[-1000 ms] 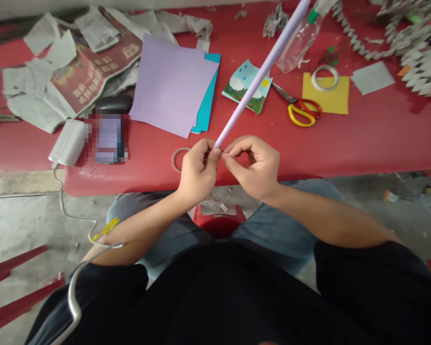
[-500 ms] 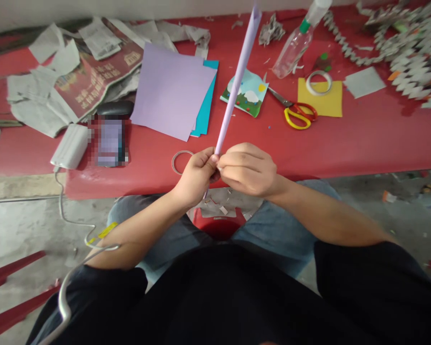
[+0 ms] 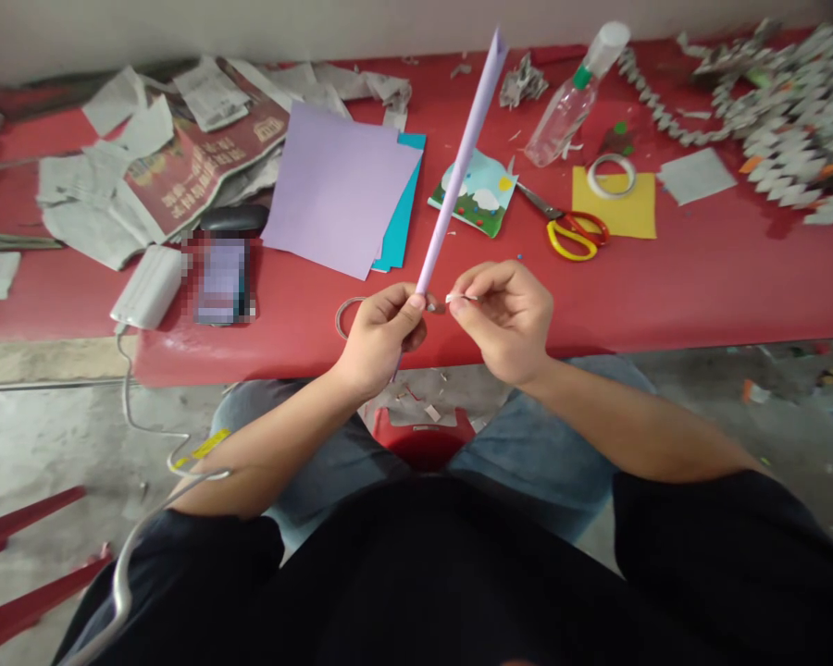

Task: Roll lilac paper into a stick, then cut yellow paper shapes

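Note:
My left hand (image 3: 383, 335) is closed around the lower part of a long, thin tube of rolled purple paper (image 3: 461, 171), which slants up and away to the right. To its right, my right hand (image 3: 506, 319) pinches a small white strip (image 3: 460, 298) between thumb and forefinger. That strip looks like a bit of tape or backing paper; I cannot tell which. The right hand is a short way apart from the tube. Partly hidden behind my left hand, a tape ring (image 3: 347, 316) lies near the front edge of the red table (image 3: 305, 347).
Purple sheets (image 3: 343, 185) lie over blue sheets (image 3: 404, 222) at the back left. Scissors (image 3: 570, 231), a tape roll (image 3: 612, 176) on yellow paper (image 3: 639, 217), and a clear bottle (image 3: 562, 120) are to the right. Newspaper (image 3: 187, 176), a phone (image 3: 222, 277) and a power bank (image 3: 149, 287) are left.
My right hand has drawn away from the tube to the right, and a white strip now shows in its pinch. The left hand keeps its hold on the tube. The view has shifted slightly.

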Demonstrator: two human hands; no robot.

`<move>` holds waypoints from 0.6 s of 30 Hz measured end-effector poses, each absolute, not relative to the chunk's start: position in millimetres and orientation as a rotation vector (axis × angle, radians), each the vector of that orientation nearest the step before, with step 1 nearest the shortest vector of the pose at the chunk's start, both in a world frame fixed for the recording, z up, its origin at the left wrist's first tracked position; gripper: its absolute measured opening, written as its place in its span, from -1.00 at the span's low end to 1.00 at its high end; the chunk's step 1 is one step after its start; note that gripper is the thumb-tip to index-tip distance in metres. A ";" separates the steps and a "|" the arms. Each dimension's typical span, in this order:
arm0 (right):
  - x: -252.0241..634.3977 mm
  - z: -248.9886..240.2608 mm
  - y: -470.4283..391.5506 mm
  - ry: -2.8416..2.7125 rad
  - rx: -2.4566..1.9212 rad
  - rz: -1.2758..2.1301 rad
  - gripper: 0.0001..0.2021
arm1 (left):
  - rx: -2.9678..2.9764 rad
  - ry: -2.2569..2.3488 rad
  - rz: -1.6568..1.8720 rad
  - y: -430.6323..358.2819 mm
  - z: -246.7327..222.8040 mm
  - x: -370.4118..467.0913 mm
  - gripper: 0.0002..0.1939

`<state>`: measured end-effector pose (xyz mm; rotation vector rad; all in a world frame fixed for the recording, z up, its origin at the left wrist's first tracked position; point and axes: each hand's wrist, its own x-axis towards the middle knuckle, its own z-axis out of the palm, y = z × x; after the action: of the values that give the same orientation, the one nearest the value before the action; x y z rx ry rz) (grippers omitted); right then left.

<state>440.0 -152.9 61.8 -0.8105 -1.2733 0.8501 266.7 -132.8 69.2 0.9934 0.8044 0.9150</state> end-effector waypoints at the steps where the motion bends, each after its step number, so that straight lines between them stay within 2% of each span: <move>1: 439.7 60.2 -151.9 -1.252 -0.818 0.871 -0.85 | 0.988 0.807 0.922 -132.8 68.7 266.7 -0.72; 9: 438.0 60.3 -153.9 -1.288 -0.915 0.847 -0.77 | 0.918 0.843 0.935 -133.6 69.3 266.9 -0.71; 18: 441.5 50.8 -144.9 -1.138 -0.953 1.036 -0.75 | 0.919 0.832 0.996 -134.7 73.9 265.4 -0.72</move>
<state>441.5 -144.9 50.8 -0.9528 -1.1383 1.0359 265.4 -134.7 73.9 0.9188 0.8321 0.9959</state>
